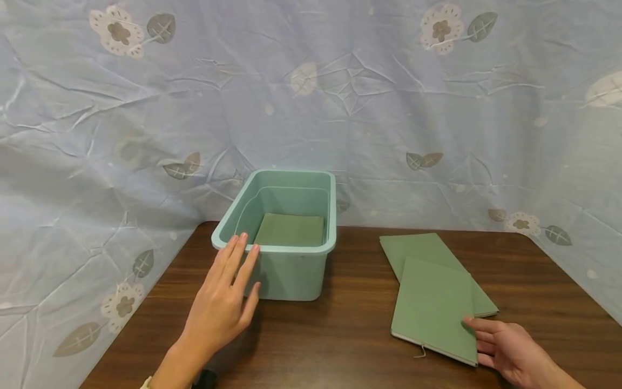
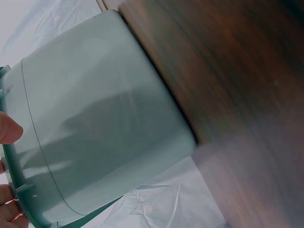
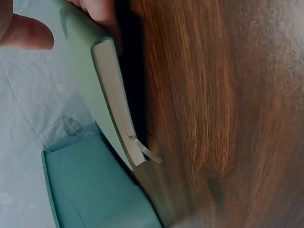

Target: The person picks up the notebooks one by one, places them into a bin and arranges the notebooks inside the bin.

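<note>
My right hand is at the right edge of a green notebook, its thumb over the cover and fingers at the underside. That edge stands raised off the table, with dark shadow under it in the right wrist view, where a thin ribbon hangs from the pages. Beneath this notebook lies a second green notebook, partly covered. My left hand is at the near left corner of a pale green plastic bin, fingers straight and touching the rim. Inside the bin a green notebook lies flat.
The dark brown wooden table extends between the bin and the notebooks. Behind it and along both sides hangs a pale floral cloth. A small dark object shows by my left wrist, too cut off to identify.
</note>
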`<state>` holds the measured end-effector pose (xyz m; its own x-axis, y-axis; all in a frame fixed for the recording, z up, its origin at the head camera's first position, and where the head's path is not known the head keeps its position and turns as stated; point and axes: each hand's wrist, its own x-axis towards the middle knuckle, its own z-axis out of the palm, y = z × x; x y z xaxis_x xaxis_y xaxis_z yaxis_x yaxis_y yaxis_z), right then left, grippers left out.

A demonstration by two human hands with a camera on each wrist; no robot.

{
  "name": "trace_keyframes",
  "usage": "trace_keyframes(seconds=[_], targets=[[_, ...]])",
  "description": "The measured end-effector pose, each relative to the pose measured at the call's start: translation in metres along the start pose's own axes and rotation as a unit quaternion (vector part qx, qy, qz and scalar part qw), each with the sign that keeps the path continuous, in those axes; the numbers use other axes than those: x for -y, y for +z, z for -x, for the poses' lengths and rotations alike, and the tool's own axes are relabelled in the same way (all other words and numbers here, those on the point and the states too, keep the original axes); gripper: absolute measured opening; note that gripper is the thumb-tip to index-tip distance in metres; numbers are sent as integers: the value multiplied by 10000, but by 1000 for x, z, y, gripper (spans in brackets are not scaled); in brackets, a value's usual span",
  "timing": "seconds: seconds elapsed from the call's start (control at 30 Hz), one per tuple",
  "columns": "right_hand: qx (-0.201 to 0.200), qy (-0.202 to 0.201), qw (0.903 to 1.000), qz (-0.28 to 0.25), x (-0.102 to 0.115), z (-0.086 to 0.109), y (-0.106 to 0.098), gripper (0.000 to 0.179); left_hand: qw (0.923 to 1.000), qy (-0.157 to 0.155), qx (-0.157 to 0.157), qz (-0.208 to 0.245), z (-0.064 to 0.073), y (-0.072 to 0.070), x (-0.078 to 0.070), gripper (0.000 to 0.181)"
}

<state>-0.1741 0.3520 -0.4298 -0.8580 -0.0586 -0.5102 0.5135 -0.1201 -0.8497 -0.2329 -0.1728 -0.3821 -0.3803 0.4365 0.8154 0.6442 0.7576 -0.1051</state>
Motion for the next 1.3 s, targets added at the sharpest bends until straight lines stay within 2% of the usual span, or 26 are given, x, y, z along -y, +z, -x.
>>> trace_keyframes(seconds=[0.13,0.23,0.3,0.4,0.43,0.5,0.57,0.67,0.73,0.93,1.2,1.3], targets=[[-341,-65,9994,-33,0,-3,6,91,10000,4,-3,-9,0,0,0,57],[-302,-59,9995,-46,0,-4,7,94,10000,-7,18,-7,0,0,0,57],[-71,-69,9999,-40,-1,-5,6,84,10000,-12,27,-1,0,0,1,57],[217,-106,9997,-41,-3,-3,4,54,10000,-5,23,11,0,0,0,57],[262,-109,9996,-74,-4,-3,3,44,10000,-1,19,8,-1,0,0,57],[260,-138,9995,-113,-4,-3,3,37,10000,12,10,12,-1,-1,0,57],[179,-161,9997,-48,-2,-3,4,52,10000,20,10,16,-1,-1,0,56],[-40,-211,9996,163,0,-1,6,86,10000,11,23,37,-1,-1,0,56],[-138,-275,9990,316,3,1,7,96,10000,4,16,47,-1,-1,0,56],[-283,-491,9976,399,15,11,9,90,10000,33,-22,70,-3,-2,0,56],[-283,-748,9968,-87,39,25,10,86,10000,-33,70,59,-5,-5,-1,57],[-209,-953,9946,-349,51,28,7,73,9999,-39,80,73,-5,-6,-2,56]])
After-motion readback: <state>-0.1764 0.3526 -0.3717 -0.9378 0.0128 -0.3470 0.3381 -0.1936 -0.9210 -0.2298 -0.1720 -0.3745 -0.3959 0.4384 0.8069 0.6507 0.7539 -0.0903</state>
